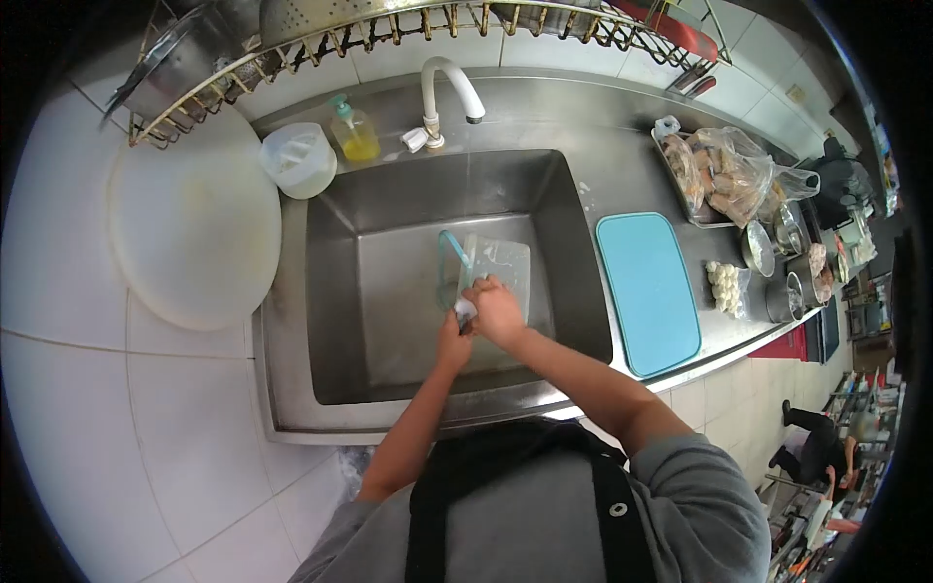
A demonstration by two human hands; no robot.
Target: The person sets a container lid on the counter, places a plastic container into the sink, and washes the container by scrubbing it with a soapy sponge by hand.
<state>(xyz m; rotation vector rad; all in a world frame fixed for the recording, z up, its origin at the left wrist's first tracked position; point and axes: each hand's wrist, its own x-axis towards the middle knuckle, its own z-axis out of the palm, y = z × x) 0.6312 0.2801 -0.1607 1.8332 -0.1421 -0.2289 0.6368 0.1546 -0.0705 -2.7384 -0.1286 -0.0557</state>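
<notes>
Both hands are close together over the steel sink (pixel 389 282). My left hand (pixel 454 342) is closed around the lower end of a thin teal-edged frame or lid (pixel 443 267). My right hand (pixel 494 309) is closed on a small white thing (pixel 466 309), possibly a sponge, pressed against that same end. Behind my right hand a clear plastic container (pixel 510 262) lies in the sink. A thin stream of water falls from the white faucet (pixel 452 83).
Left of the faucet stand a soap bottle (pixel 358 136) and a white tub (pixel 298 160). Right of the sink lie a blue cutting board (pixel 648 293), bagged food (pixel 729 170) and metal bowls (pixel 758 248). A wire rack (pixel 389 29) hangs above. Another person (pixel 821 452) is far right.
</notes>
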